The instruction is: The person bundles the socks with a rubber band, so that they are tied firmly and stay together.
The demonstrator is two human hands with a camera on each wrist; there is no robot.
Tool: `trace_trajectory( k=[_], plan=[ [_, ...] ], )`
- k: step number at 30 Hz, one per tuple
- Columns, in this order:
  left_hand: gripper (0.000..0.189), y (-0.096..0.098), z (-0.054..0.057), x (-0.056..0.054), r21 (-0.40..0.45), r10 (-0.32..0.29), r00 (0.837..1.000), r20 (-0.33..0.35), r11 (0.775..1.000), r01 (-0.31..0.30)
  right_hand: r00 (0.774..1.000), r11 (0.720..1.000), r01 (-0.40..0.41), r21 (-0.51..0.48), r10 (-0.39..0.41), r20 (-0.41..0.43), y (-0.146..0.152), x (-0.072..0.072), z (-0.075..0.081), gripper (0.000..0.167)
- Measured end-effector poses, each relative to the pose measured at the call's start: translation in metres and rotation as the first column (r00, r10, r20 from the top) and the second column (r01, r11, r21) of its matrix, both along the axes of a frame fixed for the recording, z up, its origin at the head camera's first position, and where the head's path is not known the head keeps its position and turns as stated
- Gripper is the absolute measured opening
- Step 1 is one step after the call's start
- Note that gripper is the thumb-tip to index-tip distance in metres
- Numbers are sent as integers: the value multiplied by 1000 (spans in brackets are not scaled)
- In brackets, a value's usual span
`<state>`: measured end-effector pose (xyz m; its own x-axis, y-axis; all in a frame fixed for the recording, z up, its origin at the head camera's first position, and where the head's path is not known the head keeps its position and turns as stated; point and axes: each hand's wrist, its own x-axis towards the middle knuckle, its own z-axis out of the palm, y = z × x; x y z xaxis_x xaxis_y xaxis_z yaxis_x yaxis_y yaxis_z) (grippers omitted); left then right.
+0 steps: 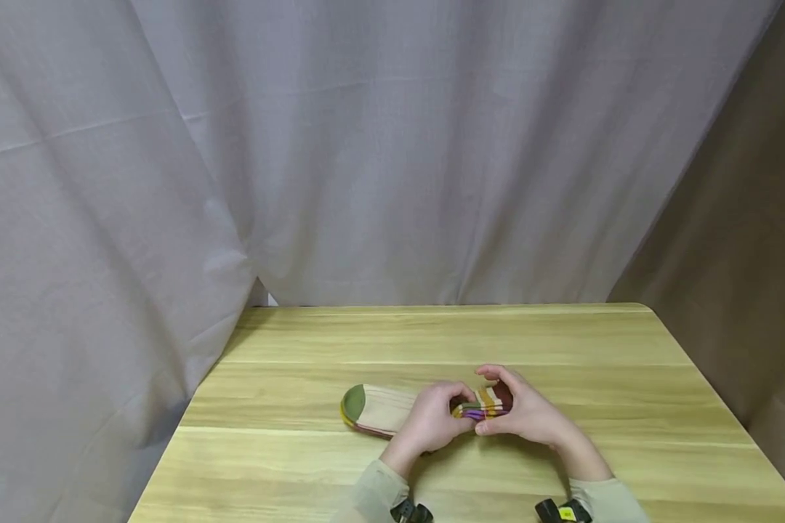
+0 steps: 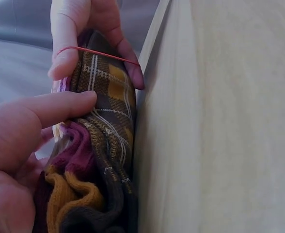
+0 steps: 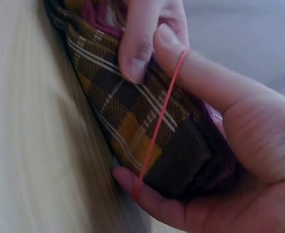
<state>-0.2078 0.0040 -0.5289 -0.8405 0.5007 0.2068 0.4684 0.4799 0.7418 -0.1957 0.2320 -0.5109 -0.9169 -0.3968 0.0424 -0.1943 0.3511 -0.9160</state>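
Note:
A stack of several socks [image 1: 384,409] lies along the wooden table, a cream sock with a green toe on top at its left end. My left hand [image 1: 435,417] grips the stack near its middle, thumb pressed on the brown-and-mustard plaid side [image 2: 114,80]. At the right end, my right hand [image 1: 538,415] curls around the dark ends of the socks. A thin red rubber band [image 3: 160,119] is stretched between its thumb and a finger and crosses the plaid side near that end. Maroon and mustard sock folds [image 2: 77,145] bunch below the left thumb in the left wrist view.
The wood-grain table [image 1: 288,465] extends around the socks on all sides. Grey curtain [image 1: 392,160] hangs behind its far edge and at the left; darker fabric [image 1: 746,254] hangs at the right. Both wrists wear black camera mounts [image 1: 564,511].

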Motion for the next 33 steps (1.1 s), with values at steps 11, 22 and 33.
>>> trace_trajectory(
  k=[11, 22, 33],
  plan=[
    [48, -1, -1, -3, 145, -10, 997, 76, 989, -1, 997, 998, 56, 37, -54, -50, -8, -1, -1, 87],
    [19, -4, 0, -7, 240, 82, 994, 76, 966, -98, 990, 983, 103, 152, -86, -114, -10, -5, -6, 87],
    [16, -15, 5, -12, 350, 105, 963, 249, 917, -190, 977, 978, 210, 19, -208, -50, 3, -19, -25, 107]
  ],
)
